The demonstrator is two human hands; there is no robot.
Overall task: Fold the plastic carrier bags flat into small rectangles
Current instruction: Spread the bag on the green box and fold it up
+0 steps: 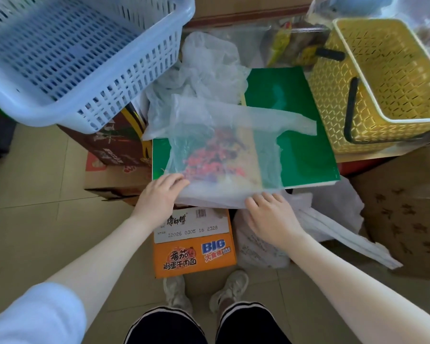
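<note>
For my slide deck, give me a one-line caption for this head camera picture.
Both hands, left and right, press a clear plastic bag flat on a green board between two baskets.

"BIG" on orange carton (pixel 194 256), label (pixel 191 227) "22026 0305"

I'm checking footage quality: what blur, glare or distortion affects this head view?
Head view: wide-angle bending curves the blue basket and floor tiles at the edges; the yellow basket and far clutter look soft; glare sheens the green board; the translucent bag veils the print beneath.
</note>
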